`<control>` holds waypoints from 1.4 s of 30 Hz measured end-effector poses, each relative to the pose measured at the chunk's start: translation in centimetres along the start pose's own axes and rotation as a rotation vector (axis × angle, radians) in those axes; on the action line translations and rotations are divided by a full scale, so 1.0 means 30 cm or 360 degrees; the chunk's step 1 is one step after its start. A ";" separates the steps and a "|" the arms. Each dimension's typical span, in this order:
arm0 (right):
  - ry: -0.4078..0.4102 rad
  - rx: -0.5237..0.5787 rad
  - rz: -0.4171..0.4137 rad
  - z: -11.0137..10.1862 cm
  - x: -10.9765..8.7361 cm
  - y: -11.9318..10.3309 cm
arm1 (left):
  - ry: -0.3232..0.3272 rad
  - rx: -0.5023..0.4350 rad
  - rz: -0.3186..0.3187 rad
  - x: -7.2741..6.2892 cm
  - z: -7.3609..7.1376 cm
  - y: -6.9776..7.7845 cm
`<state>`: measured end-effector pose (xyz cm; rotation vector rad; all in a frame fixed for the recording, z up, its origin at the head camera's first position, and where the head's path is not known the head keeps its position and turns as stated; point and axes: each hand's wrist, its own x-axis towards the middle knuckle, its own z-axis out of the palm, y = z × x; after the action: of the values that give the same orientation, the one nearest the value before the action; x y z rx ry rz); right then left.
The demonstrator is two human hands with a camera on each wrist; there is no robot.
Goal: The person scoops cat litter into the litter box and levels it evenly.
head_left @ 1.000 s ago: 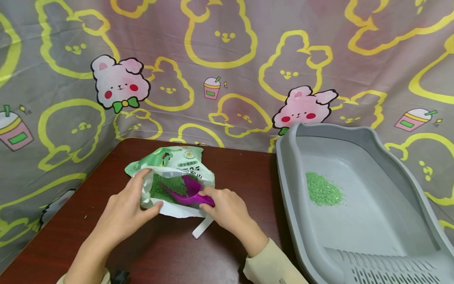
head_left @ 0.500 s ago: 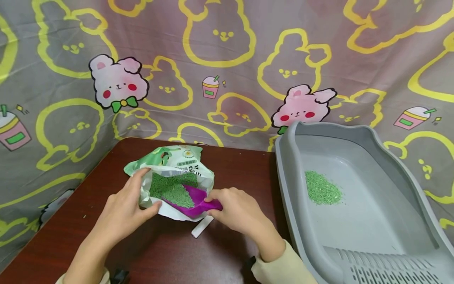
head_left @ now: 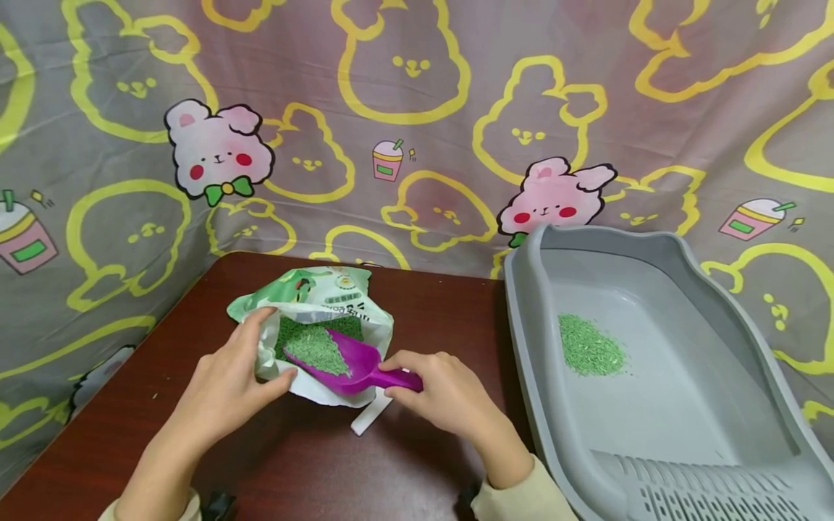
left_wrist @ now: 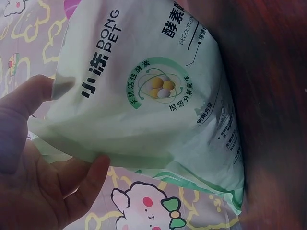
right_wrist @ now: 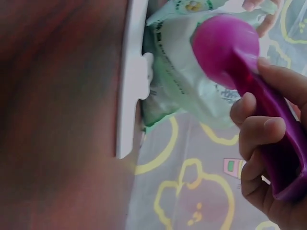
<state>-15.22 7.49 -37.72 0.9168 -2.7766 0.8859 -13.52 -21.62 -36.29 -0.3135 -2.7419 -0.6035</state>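
Note:
A green and white bag of cat litter lies on the table with its mouth gaping toward me. My left hand holds the left side of that mouth, thumb at the front edge and fingers at the back; in the left wrist view the hand spans the edge of the printed bag. By its handle, my right hand grips a purple litter scoop, fingers curled round it in the right wrist view. Green pellets heap the scoop, whose tip is still within the bag opening.
A grey litter box with high walls stands on the right, a small pile of green pellets on its floor. Just in front of the bag lies a white flat bar with a cloud-shaped bump. Patterned cloth hangs behind the table.
The purple scoop has come up out of the litter with a heaped load and drawn back rightward, more of its bowl showing. My left hand has stayed at the bag's mouth.

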 end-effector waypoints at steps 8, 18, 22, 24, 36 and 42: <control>0.0124 0.0079 -0.0113 0.021 -0.033 0.033 | -0.0042 0.0007 -0.0009 0.000 -0.006 -0.003; 0.0208 0.0043 -0.0134 0.008 -0.055 0.039 | -0.0063 0.0022 -0.0014 0.002 -0.010 -0.005; 0.0205 0.0056 -0.0131 -0.013 -0.060 0.022 | -0.0070 0.0020 -0.0010 0.003 -0.009 -0.003; 0.0200 0.0066 -0.0128 -0.025 -0.062 0.013 | -0.0068 0.0018 -0.0006 0.003 -0.008 -0.003; 0.0202 0.0055 -0.0069 -0.086 -0.068 -0.022 | -0.0042 0.0007 0.0014 0.000 -0.007 -0.007; 0.0189 0.0055 -0.0042 -0.101 -0.072 -0.036 | -0.0045 0.0005 0.0011 0.001 -0.008 -0.006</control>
<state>-13.13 9.56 -35.22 0.8731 -2.6514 0.9542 -13.54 -21.88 -36.15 -0.3330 -2.7671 -0.5976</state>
